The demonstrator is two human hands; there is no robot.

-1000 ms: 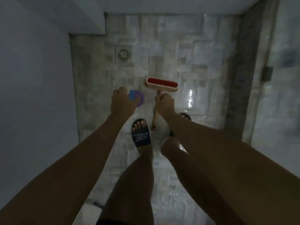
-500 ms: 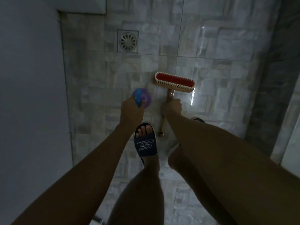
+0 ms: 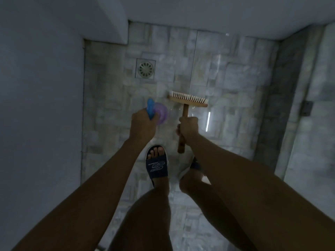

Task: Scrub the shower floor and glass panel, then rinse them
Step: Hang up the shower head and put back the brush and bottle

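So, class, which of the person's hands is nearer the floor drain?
Left. The left hand sits straight below the drain in the picture; the right hand, gripping the brush, is farther right.

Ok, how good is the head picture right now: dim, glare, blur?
Head view: dim and bluish overall; a bright glare streak on the floor beside the brush handle; the blue-and-purple object in the left hand is blurred; brush and drain read clearly.

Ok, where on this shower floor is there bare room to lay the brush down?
Bare tile lies between the drain and the brush, and right of the brush up to the dark strip. It is crowded around the sandal.
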